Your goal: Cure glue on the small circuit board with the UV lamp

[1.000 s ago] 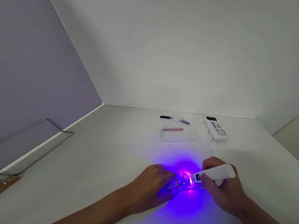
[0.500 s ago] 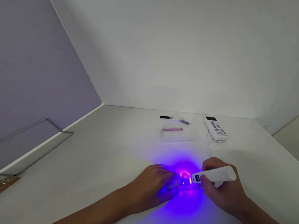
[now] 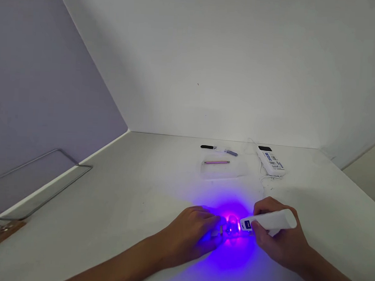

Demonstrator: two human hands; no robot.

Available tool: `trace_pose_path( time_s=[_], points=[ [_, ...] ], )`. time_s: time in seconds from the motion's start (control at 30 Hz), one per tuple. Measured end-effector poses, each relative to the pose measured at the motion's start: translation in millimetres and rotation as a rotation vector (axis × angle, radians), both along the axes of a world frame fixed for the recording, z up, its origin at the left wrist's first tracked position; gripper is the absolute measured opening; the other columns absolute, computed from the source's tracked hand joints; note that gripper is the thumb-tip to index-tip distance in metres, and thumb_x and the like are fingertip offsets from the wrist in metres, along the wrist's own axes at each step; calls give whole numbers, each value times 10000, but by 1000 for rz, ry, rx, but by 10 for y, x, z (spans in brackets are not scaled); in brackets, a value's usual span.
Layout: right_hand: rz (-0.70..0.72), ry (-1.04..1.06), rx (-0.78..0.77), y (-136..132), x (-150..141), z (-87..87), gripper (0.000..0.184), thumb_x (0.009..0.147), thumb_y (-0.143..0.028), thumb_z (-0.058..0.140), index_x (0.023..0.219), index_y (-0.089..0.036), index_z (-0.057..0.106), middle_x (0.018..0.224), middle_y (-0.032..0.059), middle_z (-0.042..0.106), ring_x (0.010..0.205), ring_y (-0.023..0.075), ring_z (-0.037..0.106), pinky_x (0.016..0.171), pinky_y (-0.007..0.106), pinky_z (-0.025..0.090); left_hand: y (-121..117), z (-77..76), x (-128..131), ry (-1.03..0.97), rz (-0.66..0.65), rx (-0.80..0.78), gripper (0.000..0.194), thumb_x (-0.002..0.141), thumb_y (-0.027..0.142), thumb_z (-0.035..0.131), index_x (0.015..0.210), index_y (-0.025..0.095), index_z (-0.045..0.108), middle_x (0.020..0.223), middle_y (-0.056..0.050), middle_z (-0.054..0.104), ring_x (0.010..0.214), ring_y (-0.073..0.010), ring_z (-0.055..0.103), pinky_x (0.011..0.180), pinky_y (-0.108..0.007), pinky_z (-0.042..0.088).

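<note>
My right hand [image 3: 279,241] is closed around a white handheld UV lamp [image 3: 271,220], its thumb lying by the dark panel near the lit end. Violet light pours from that end onto a small, shiny, see-through piece [image 3: 232,227] just to its left. My left hand [image 3: 198,233] rests low over the table, with fingers closed at the left side of this piece, steadying it. Glare hides the piece's exact shape and kind.
Behind the hands, a pink metallic stick [image 3: 217,162] lies on a clear sheet [image 3: 223,172]. Further back are a black-handled tool [image 3: 208,147], a grey-ended one [image 3: 231,153] and a white device with a dark screen [image 3: 272,161]. A wire frame [image 3: 59,188] juts in at left.
Both hands and the lamp stay almost where they were. The glow on the see-through piece looks slightly different.
</note>
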State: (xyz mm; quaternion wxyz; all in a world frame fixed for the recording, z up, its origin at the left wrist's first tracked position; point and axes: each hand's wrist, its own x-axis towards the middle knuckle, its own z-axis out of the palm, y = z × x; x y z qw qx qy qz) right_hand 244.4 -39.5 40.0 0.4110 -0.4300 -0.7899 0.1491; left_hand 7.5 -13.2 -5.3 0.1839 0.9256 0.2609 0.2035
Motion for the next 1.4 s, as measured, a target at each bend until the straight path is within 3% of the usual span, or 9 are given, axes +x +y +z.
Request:
trace_pose_path(
  time_s=[1.4],
  points=[
    [40,58,-24,1,-37,22,128,779,-131,567,691,-223,575,583,-26,600,490,129,577,476,235,472,12,38,20,12,-1,-19,227,1057,286,470,913,195,620,741,3,660,614,-149,563,663,-277,453]
  ],
)
